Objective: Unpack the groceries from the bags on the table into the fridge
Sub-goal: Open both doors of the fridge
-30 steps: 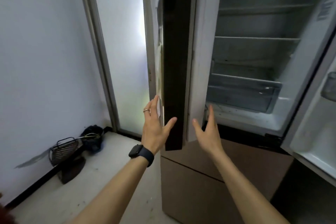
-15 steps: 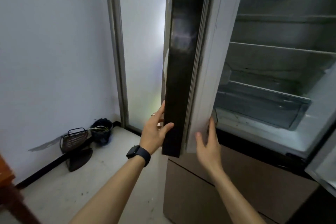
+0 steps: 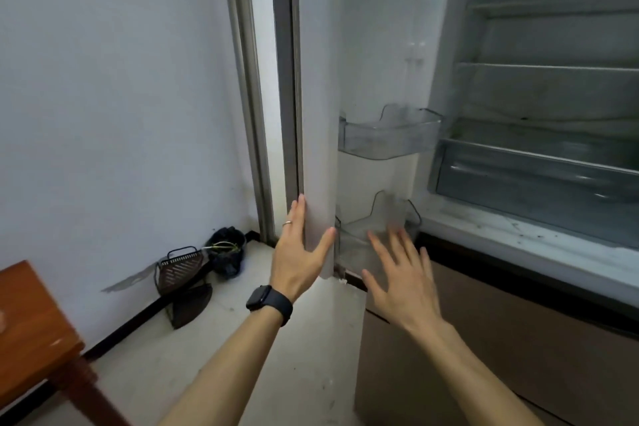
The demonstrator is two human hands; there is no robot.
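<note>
Braced fridge door (image 3: pixel 318 114) wide with left grip (image 3: pixel 301 252), fingers straight along its edge; hovered right grip (image 3: pixel 401 273) spread, empty. Door-opening step, likely; next called for turning to the desk (image 3: pixel 31 322) to unpack.

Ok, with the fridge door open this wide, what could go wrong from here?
The fridge door sits close to the grey door frame behind it; pushed further, it may bang it. The left hand lies along that door's edge beside the frame, so fingers could get pinched. The right hand, blurred, is near the lower door bin and might knock it.
</note>
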